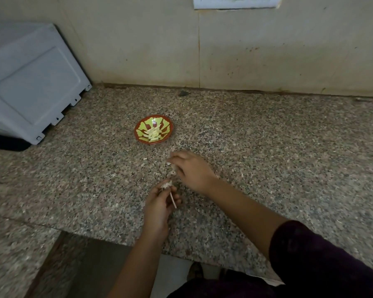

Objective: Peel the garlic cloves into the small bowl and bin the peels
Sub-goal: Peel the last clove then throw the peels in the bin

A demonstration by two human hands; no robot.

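Sleeve (pixel 323 261), dark, lies lowest in view, on the right arm. Left hand (pixel 159 203), on the near side of the bowl (pixel 153 143), grips a wad of peels (pixel 166 185) and a thin stalk (pixel 173 200). Right hand (pixel 192 171), between that hand and the bowl, curls its fingers down over loose scraps (pixel 168 164) on the bench (pixel 289 147). Blur prevents telling whether it pinches one. Peeled cloves (pixel 153 132) lie in the bowl. Risks, as judged: light scraps may blow or be brushed toward the bowl, and the overfull left grip may shed peels. No bin is in view, so the carry could drop bits. A grey appliance (pixel 30 82) stands well left of the bowl and obstructs nothing.
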